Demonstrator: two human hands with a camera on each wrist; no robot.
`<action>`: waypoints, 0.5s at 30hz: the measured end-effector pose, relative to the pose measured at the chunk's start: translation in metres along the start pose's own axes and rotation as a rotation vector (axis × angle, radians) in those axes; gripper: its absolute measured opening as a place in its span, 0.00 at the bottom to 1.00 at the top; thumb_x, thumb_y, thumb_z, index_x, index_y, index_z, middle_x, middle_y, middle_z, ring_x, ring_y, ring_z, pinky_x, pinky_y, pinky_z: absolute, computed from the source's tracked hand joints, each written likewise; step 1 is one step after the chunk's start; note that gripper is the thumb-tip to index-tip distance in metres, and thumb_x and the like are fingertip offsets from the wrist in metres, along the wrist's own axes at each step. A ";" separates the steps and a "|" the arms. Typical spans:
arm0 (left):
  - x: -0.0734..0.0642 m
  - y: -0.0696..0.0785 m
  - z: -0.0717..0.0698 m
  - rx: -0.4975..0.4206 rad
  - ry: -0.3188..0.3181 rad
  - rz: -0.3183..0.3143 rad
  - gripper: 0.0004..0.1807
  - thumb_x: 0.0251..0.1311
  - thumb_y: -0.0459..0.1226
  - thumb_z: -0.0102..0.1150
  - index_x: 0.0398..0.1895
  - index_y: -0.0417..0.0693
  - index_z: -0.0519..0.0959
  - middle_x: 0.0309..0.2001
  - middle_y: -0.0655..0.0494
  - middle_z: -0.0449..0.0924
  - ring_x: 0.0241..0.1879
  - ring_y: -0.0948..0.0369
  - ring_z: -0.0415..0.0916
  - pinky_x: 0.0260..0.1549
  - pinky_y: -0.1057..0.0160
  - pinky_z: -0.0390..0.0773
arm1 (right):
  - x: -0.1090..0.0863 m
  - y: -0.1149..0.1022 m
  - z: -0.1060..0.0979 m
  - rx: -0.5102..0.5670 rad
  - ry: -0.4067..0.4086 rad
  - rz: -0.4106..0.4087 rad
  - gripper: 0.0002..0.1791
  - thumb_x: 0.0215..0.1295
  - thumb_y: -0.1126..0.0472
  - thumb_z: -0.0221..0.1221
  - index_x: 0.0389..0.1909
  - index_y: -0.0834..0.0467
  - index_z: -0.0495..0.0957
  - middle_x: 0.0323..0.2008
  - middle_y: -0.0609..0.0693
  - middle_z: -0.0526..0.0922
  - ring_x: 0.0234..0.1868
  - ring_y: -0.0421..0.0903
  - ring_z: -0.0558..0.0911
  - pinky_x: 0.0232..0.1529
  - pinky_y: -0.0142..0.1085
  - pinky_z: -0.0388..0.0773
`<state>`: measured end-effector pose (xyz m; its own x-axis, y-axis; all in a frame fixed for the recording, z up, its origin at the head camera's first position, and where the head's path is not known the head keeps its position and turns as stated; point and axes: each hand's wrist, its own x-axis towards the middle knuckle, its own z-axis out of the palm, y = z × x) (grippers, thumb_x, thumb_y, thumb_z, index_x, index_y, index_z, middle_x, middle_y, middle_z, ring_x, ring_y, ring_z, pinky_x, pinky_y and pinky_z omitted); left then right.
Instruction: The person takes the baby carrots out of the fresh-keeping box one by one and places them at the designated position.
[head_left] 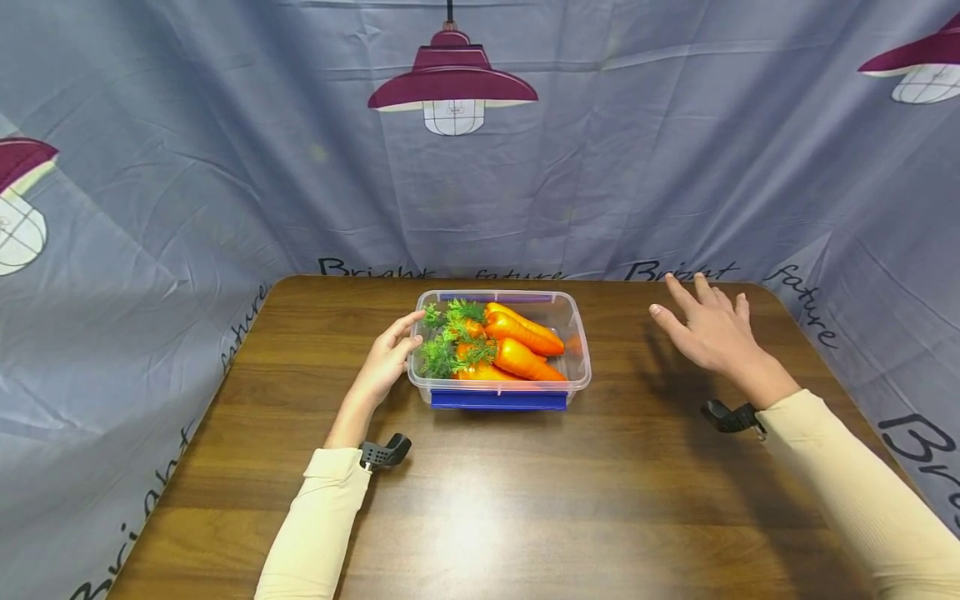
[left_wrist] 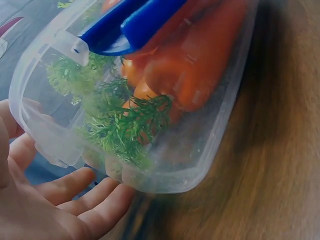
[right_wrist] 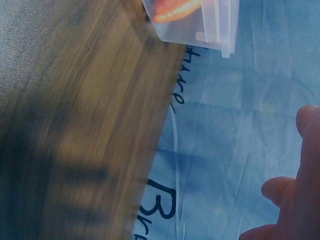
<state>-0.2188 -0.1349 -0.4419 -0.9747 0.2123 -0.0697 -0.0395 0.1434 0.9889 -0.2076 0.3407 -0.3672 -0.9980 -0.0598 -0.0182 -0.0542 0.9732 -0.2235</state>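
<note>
A clear plastic container point(head_left: 495, 385) stands uncovered at the back middle of the table, a blue latch point(head_left: 498, 401) along its front side. Several orange carrots point(head_left: 525, 358) with leafy green tops point(head_left: 442, 354) lie inside, tops toward the left end. My left hand point(head_left: 388, 358) is at that left end, its fingers and thumb at the rim. In the left wrist view the left hand's fingers point(left_wrist: 67, 190) reach to the clear end wall, loosely bent. Well to the right, my right hand point(head_left: 712, 329) hovers above the table with fingers spread, holding nothing.
The brown wooden table point(head_left: 600, 492) has a bright glare patch near its front. A grey-blue curtain point(head_left: 600, 183) with printed lamps and lettering hangs behind it and at both sides. Black wrist mounts point(head_left: 386, 450) sit at both sleeve cuffs.
</note>
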 end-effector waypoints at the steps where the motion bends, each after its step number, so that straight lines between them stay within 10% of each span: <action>1: 0.000 0.000 0.000 -0.002 0.005 0.001 0.28 0.77 0.35 0.44 0.78 0.49 0.61 0.81 0.40 0.49 0.76 0.40 0.59 0.65 0.37 0.74 | 0.000 0.000 0.000 0.002 0.002 -0.002 0.45 0.75 0.28 0.31 0.83 0.51 0.41 0.78 0.78 0.40 0.73 0.83 0.47 0.69 0.79 0.29; 15: 0.003 -0.006 -0.001 0.028 0.020 0.017 0.28 0.76 0.36 0.46 0.77 0.51 0.64 0.81 0.45 0.53 0.78 0.44 0.56 0.53 0.53 0.75 | 0.005 -0.002 -0.001 0.028 0.003 -0.010 0.44 0.76 0.29 0.30 0.83 0.50 0.40 0.78 0.76 0.39 0.74 0.82 0.46 0.70 0.78 0.29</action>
<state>-0.2218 -0.1357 -0.4480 -0.9793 0.1959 -0.0500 -0.0170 0.1666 0.9859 -0.2130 0.3390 -0.3657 -0.9975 -0.0692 -0.0130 -0.0638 0.9659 -0.2510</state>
